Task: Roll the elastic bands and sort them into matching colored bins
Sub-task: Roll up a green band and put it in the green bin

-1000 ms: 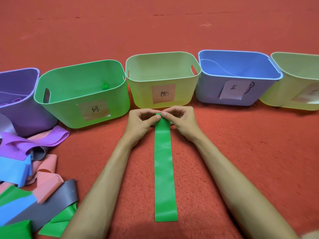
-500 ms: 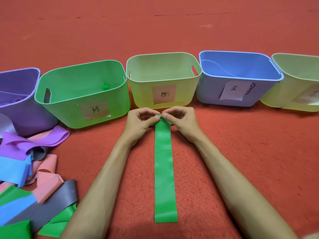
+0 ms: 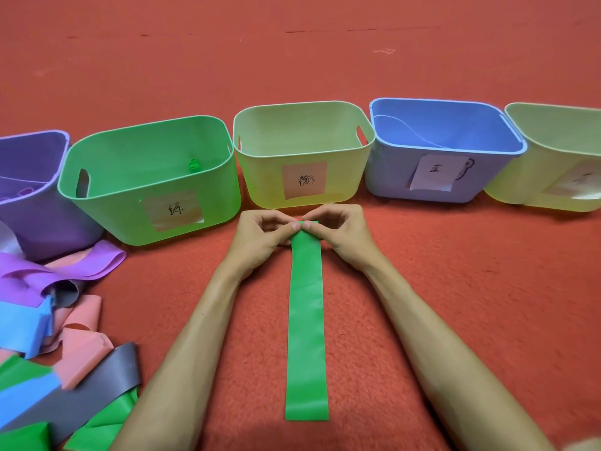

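A long green elastic band (image 3: 306,323) lies flat on the red carpet, running from near me toward the bins. Its far end is curled into a small roll. My left hand (image 3: 260,237) and my right hand (image 3: 341,236) both pinch that rolled end between thumbs and fingertips. The green bin (image 3: 107,193) stands left of my hands and has one small green roll (image 3: 193,164) inside. Further along the row stand a purple bin (image 3: 48,222), a yellow bin (image 3: 344,177), a blue bin (image 3: 390,180) and another yellow bin (image 3: 507,190).
A loose pile of bands (image 3: 48,336) in purple, blue, pink, grey and green lies at the lower left. Each bin carries a paper label (image 3: 304,179) on its front. Bare red carpet stretches behind the bins and to the right of my right arm.
Both hands have stayed at the band's far end, and the small roll there looks slightly tighter. The band's near end has not shifted.
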### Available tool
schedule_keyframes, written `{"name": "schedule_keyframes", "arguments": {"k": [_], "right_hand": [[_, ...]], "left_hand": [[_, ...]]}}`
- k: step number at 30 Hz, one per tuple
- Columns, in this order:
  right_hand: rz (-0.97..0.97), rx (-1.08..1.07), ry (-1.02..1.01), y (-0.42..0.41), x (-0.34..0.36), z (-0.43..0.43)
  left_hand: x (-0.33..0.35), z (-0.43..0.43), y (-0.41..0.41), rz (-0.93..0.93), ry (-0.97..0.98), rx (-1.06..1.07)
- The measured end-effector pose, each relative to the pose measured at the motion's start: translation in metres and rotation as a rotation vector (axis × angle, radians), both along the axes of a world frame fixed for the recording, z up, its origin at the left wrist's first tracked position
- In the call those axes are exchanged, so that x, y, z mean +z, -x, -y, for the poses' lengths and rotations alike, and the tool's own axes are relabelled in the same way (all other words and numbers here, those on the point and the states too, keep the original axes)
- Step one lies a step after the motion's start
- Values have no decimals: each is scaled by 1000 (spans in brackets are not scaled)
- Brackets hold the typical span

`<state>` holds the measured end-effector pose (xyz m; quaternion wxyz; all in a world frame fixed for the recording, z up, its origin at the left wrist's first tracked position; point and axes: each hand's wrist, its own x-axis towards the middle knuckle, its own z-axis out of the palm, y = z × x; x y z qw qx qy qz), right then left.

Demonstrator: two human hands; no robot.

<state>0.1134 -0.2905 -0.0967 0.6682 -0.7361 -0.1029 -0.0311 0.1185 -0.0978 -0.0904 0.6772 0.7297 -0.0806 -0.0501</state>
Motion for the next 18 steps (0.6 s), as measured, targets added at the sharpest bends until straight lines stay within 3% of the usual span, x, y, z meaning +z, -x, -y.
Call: {"name": "schedule_keyframes", "arguments": {"k": [12, 18], "right_hand": [[4, -2, -3, 1, 0, 1], [5, 42, -44, 1, 2, 3]], "left_hand": [[3, -2, 0, -25, 34, -20], [0, 0, -1, -25, -77, -38]]}}
